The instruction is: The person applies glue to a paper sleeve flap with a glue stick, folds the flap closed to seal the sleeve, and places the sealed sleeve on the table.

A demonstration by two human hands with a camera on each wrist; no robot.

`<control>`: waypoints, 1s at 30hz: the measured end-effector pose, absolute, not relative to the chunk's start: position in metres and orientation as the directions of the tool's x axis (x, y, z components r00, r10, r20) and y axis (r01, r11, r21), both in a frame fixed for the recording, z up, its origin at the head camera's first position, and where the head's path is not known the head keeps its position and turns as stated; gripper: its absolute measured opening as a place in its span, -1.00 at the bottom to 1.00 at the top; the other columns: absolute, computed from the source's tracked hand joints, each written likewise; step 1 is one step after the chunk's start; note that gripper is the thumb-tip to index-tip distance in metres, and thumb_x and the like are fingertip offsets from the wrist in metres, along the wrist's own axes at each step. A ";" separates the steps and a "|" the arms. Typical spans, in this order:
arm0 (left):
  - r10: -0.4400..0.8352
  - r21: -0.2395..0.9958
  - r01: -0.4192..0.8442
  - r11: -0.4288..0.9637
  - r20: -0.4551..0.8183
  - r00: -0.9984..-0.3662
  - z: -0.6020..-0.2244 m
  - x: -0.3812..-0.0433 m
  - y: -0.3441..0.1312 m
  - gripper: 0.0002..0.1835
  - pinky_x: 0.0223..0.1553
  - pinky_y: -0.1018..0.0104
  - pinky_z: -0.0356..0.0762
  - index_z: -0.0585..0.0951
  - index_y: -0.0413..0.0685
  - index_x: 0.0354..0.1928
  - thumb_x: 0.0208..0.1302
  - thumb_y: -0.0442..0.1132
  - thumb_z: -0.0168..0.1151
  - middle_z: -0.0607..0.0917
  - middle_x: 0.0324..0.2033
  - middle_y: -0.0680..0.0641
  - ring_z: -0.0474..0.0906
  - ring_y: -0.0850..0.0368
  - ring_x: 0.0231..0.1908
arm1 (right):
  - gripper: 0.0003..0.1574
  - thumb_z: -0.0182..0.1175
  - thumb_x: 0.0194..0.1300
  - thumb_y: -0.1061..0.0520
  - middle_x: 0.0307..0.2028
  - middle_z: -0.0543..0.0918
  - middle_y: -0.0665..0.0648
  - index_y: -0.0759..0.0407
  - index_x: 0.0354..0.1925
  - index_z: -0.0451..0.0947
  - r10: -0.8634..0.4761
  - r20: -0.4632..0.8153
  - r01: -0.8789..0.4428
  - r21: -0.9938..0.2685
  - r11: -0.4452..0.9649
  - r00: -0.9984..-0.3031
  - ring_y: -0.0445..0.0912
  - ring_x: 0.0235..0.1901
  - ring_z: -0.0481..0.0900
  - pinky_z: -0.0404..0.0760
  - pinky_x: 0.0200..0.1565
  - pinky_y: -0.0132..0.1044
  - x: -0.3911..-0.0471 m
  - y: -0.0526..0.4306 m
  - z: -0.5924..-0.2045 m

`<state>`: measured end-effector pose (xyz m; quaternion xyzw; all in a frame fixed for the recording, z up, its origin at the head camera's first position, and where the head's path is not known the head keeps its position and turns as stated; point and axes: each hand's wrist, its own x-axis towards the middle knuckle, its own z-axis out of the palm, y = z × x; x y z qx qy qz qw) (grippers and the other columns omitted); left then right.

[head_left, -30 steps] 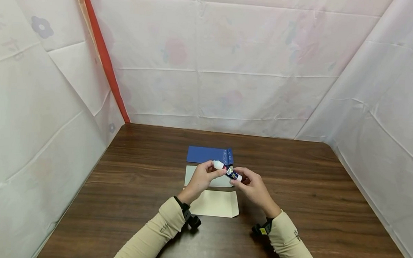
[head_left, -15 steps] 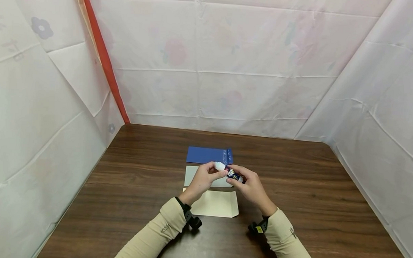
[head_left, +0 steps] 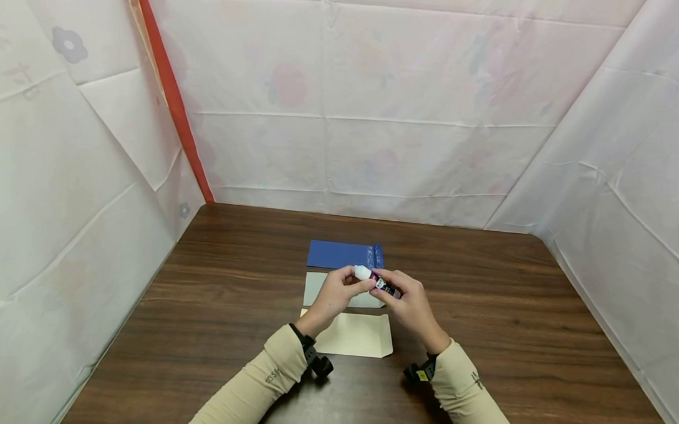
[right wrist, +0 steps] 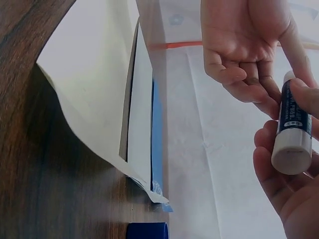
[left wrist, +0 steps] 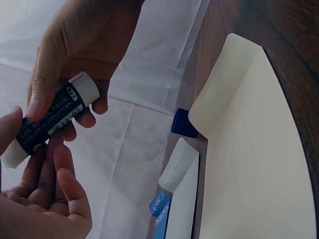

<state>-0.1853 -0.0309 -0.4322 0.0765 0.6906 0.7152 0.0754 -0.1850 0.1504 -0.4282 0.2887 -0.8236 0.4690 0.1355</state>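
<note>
A glue stick [head_left: 383, 284], dark blue with white ends, is held tilted above the envelopes. My left hand [head_left: 335, 294] pinches its left white end between thumb and fingers. My right hand [head_left: 408, 300] grips the dark blue body towards the other end, thumb on the label [left wrist: 53, 114]. Beneath the hands lie three envelopes in a row: a blue one [head_left: 338, 254] at the back, a pale grey one [head_left: 313, 287] partly covered by the hands, and a cream one [head_left: 353, 335] nearest me. Shiny smears show on the blue envelope's right flap [head_left: 378, 256].
A small dark blue cylinder [right wrist: 147, 230], cap-like, stands on the brown wooden table [head_left: 228, 358] beside the envelopes' flap ends; in the head view it is hidden. White printed sheeting [head_left: 410, 114] closes off the back and both sides, with a red strip [head_left: 175, 100] at the back left corner.
My right hand has shifted a little left along the glue stick and now covers more of its right end. The left hand has barely moved. The envelopes lie as before.
</note>
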 end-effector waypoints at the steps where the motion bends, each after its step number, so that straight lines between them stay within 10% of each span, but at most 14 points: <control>1: 0.212 0.999 0.000 -0.034 0.007 -0.977 -0.433 -0.186 -0.031 -0.67 0.05 0.13 0.55 0.61 -0.28 -0.07 0.27 -0.16 0.33 0.72 -0.24 -0.13 0.61 0.30 -0.24 | -0.54 0.38 0.14 0.25 -0.29 0.70 0.13 0.22 0.06 0.64 -0.346 0.503 -0.609 -0.689 0.394 -0.792 -0.29 -0.40 0.46 0.52 -0.41 -0.39 -0.185 0.150 -0.428; 17: 0.229 1.000 0.002 0.011 -0.001 -0.973 -0.436 -0.186 -0.033 -0.66 -0.24 0.30 0.38 0.60 -0.24 -0.09 0.28 -0.10 0.31 0.64 -0.37 0.05 0.47 0.27 -0.34 | -0.60 0.37 0.16 0.26 -0.28 0.71 0.15 0.24 0.01 0.66 -0.338 0.532 -0.631 -0.662 0.404 -0.776 -0.29 -0.40 0.48 0.53 -0.43 -0.40 -0.185 0.148 -0.428; 30: 0.258 0.999 0.010 0.037 0.000 -0.966 -0.438 -0.185 -0.036 -0.63 0.06 0.06 0.57 0.62 -0.25 0.00 0.28 -0.12 0.32 0.71 -0.14 -0.18 0.61 0.23 -0.15 | -0.61 0.34 0.20 0.25 -0.30 0.70 0.14 0.23 0.03 0.65 -0.329 0.512 -0.609 -0.672 0.422 -0.793 -0.28 -0.46 0.43 0.48 -0.47 -0.41 -0.185 0.152 -0.430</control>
